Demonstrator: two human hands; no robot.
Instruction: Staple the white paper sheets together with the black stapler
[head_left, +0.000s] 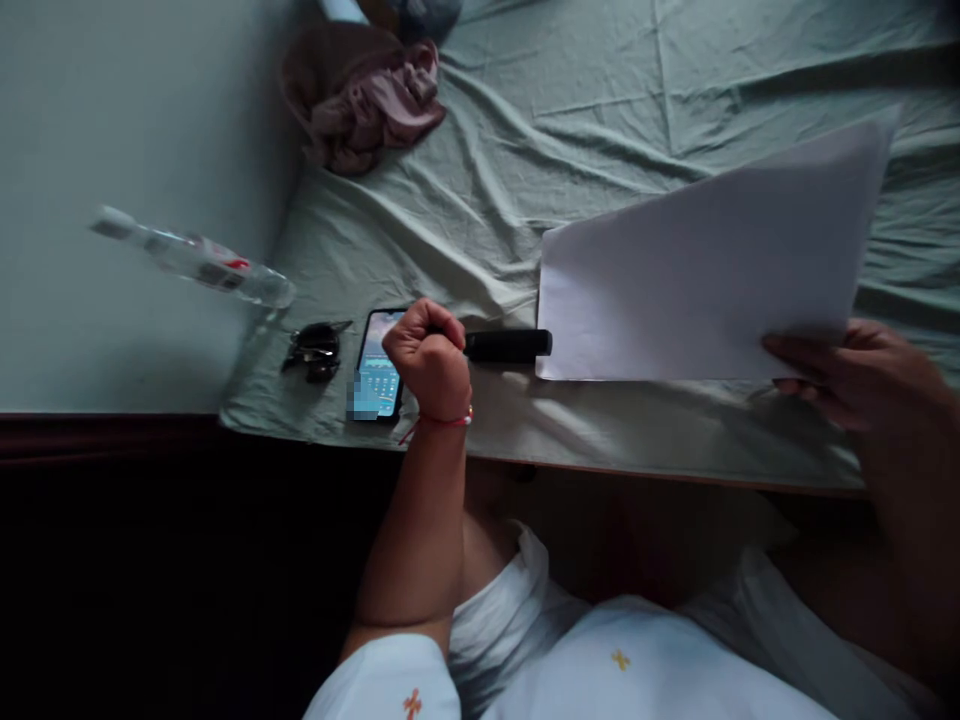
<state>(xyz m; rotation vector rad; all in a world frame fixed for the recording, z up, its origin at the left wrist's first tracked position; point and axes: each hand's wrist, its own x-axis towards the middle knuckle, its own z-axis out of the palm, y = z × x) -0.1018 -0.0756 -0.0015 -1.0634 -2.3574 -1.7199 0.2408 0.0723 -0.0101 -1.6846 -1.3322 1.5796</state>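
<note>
My left hand (431, 360), a red string bracelet at its wrist, is closed around the near end of what looks like a black stapler (506, 346). The stapler's other end overlaps the left edge of some white paper (697, 270). Part of the stapler is hidden by the fingers. At the paper's lower right corner, my right hand (862, 370) pinches it between thumb and fingers. The paper's right side is raised off the cloth; its left edge lies low, by the stapler. A lit phone (379, 370) lies just left of my left hand, partly covered by it.
A bunch of keys (315, 348) lies left of the phone. Beyond it, a clear plastic bottle (202, 262) appears against the wall. Crumpled pink cloth (375, 100) sits at the back left. A wrinkled green sheet (495, 200) covers the surface, whose front edge runs before my lap.
</note>
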